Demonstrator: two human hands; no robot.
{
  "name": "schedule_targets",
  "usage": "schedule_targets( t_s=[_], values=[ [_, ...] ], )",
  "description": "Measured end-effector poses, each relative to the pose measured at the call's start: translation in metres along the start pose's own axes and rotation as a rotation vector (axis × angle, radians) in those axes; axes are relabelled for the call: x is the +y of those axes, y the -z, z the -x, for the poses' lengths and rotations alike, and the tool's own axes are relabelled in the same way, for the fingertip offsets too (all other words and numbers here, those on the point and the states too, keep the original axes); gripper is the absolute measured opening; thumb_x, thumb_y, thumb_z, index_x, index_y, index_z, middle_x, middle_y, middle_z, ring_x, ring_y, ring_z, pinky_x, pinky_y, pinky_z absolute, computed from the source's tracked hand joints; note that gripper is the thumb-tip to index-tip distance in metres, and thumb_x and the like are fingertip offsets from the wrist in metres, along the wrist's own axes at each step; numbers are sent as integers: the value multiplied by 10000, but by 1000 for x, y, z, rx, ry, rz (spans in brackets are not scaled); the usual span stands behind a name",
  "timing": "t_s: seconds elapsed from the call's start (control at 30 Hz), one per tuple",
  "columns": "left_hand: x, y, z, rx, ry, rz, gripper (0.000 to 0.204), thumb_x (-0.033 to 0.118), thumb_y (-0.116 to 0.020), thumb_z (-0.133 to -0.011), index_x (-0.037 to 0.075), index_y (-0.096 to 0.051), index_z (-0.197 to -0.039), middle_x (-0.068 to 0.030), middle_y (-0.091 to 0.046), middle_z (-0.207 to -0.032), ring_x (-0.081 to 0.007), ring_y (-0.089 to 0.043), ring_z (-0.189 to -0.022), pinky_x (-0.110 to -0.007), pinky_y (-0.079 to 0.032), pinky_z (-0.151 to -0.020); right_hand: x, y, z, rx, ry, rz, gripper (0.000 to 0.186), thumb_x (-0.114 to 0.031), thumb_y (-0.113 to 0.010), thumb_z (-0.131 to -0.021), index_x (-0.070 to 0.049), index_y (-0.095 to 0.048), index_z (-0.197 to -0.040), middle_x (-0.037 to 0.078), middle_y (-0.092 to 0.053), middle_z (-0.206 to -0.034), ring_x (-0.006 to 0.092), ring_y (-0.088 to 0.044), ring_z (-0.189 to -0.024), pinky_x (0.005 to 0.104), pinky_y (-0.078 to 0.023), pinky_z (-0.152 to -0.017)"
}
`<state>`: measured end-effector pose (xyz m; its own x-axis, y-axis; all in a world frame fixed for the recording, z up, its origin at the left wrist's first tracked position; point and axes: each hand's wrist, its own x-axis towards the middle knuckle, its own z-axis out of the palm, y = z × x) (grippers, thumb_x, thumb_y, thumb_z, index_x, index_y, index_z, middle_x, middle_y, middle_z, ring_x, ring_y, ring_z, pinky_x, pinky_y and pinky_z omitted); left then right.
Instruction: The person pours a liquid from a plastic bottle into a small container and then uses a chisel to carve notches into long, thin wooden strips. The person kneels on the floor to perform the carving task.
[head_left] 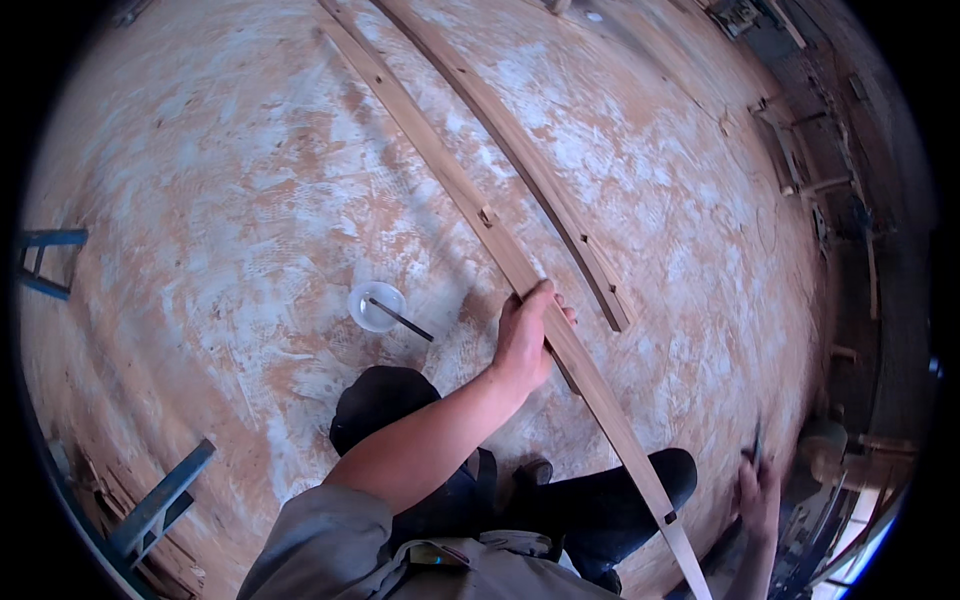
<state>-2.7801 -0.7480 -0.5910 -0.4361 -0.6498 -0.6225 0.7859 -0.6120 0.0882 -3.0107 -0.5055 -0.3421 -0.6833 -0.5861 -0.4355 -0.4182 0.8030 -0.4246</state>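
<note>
My left hand (525, 335) is closed around a long wooden strip (470, 200), which runs diagonally across the floor (220, 200) from upper left to lower right, passing under my palm. My right hand (758, 492), low at the right, is blurred; I cannot tell its grip. A second strip (520, 155) lies just beside the first, and a small clear cup (375, 305) sits near my left hand.

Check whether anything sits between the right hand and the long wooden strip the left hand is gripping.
Nothing visible does. The left hand grips the long wooden strip mid-length; the right hand, blurred and holding something dark, is just right of the strip's near end, with only bare floor and the person's dark knee nearby.
</note>
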Motion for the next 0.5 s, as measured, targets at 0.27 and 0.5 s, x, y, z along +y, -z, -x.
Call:
schedule_targets(
  t_s=[0.27, 0.5],
  values=[
    [-15, -1, 44, -286, 74, -246, 84, 77, -560, -914, 22, -582, -973, -78, -614, -936, -209, -631, -914, -366, -507, -845, -167, -95, -31, -191, 675, 202, 292, -59, -581, -908, -7, -560, -1195, 154, -645, -829, 249, -642, -741, 346, -500, -666],
    [-29, -6, 66, -355, -58, -359, 269, 73, -644, -898, 0, -528, -1130, -76, -620, -971, -172, -631, -919, -310, -509, -850, -206, -118, -40, -203, 1006, 448, 283, -119, -615, -884, -61, -628, -1161, 206, -663, -826, 388, -650, -755, 437, -526, -658]
  ],
)
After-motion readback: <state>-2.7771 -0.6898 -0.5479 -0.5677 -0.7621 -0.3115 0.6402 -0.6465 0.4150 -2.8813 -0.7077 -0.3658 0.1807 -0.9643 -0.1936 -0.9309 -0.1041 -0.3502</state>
